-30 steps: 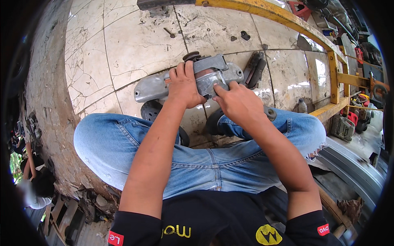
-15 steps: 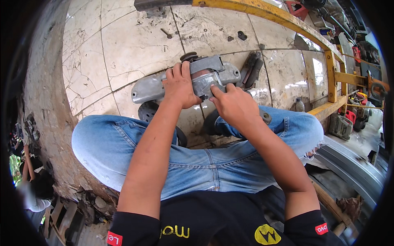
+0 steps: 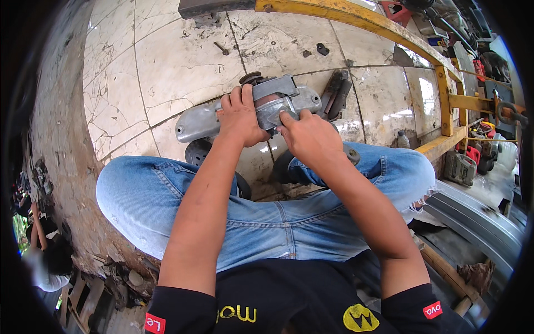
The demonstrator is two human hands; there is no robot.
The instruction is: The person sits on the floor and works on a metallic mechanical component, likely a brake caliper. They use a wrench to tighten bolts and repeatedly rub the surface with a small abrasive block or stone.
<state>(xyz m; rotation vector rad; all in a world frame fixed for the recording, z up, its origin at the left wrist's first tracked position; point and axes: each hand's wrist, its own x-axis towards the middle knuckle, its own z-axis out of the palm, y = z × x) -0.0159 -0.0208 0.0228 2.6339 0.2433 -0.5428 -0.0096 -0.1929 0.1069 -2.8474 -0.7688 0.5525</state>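
Observation:
A grey cast-metal assembly (image 3: 268, 112) lies across the floor in front of my shins. Its long silver arm (image 3: 192, 123) runs to the left and ends in a bolt hole. The other rounded end (image 3: 307, 99) sticks out to the right. A dark round disc (image 3: 251, 78) shows at the far side. My left hand (image 3: 240, 118) is wrapped over the middle of the assembly, fingers on the far side and thumb on the near side. My right hand (image 3: 312, 136) has its fingers bent onto the right block; a small greyish piece under the fingertips cannot be made out.
Dark hand-tool-like pieces (image 3: 337, 96) lie right of the assembly. A bolt (image 3: 221, 48) and a small dark plate (image 3: 322, 49) rest farther off on the tiles. A yellow metal frame (image 3: 356, 22) spans the far right. A small bottle (image 3: 403, 139) stands near my right knee.
The right hand has shifted slightly, its fingers drawing closer to the block. The left hand keeps its grip. The whole view has moved a little.

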